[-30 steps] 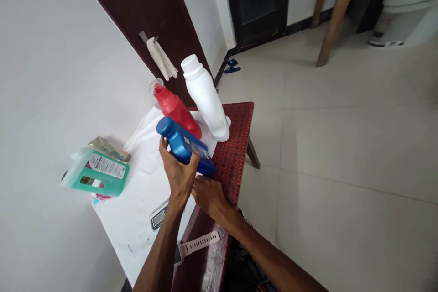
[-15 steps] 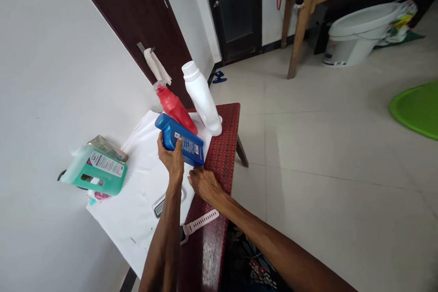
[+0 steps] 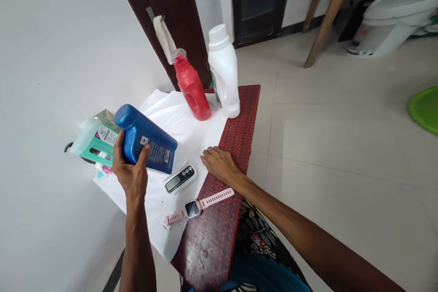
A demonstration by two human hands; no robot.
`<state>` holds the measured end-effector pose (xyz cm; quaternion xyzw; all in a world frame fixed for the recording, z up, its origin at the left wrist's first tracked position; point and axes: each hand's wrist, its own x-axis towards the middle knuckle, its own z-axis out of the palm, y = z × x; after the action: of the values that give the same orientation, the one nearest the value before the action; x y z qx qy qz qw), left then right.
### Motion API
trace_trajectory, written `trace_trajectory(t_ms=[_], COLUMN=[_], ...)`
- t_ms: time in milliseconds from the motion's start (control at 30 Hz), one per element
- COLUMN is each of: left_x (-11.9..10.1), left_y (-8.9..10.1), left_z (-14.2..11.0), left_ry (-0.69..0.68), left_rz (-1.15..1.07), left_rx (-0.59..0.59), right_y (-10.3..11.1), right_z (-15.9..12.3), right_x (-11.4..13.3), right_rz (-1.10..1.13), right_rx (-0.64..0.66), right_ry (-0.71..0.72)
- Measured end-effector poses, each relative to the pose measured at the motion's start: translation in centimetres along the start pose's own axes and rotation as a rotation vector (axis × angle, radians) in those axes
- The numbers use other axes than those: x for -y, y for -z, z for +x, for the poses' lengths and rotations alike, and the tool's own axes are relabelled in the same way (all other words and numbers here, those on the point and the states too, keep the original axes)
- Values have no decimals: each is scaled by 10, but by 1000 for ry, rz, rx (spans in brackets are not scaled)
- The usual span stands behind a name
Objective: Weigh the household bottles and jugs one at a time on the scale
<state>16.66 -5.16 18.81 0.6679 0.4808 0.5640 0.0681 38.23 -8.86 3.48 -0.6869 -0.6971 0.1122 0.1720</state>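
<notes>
My left hand (image 3: 132, 169) grips a blue bottle (image 3: 145, 139) with a blue cap, tilted, its printed label facing me. Just right of the bottle's base lies a small kitchen scale (image 3: 180, 179) with a display and buttons. My right hand (image 3: 219, 163) rests on the edge of the white cloth (image 3: 164, 100), fingers curled down; whether anything is under them is hidden. Nearer me lies a pink-strapped smartwatch (image 3: 193, 209). Toward the back stand a red bottle (image 3: 193, 89) and a white bottle (image 3: 226, 73).
A green liquid jug (image 3: 94, 141) stands by the wall at left, partly behind the blue bottle. The red patterned table (image 3: 242, 123) has its edge at right, above the tiled floor. Farther off are a white bucket (image 3: 386, 23) and a green object (image 3: 426, 109).
My left hand has carried the blue bottle left, away from the red and white bottles, uncovering the scale. My right hand stays at the cloth's edge. The camera view has shifted.
</notes>
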Motion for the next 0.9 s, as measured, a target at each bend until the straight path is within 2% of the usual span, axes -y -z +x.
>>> trace_trajectory(t_ms=[133, 267, 467, 600, 800, 900], left_x=[17, 27, 27, 31, 33, 32], left_y=[11, 4, -11, -12, -9, -13], left_z=[-8, -12, -9, -13, -35, -39], left_ry=[61, 54, 8, 117, 269, 369], left_rz=[40, 34, 54, 23, -25, -24], left_rx=[42, 71, 148, 157, 135, 71], right_y=[3, 7, 8, 2, -8, -12], right_z=[-1, -2, -1, -1, -1, 0], right_x=[2, 5, 5, 3, -4, -7], right_rz=[-25, -52, -68, -86, -93, -99], right_rx=[-8, 0, 3, -12, -105, -142], right_ry=[-11, -22, -23, -17, 43, 60])
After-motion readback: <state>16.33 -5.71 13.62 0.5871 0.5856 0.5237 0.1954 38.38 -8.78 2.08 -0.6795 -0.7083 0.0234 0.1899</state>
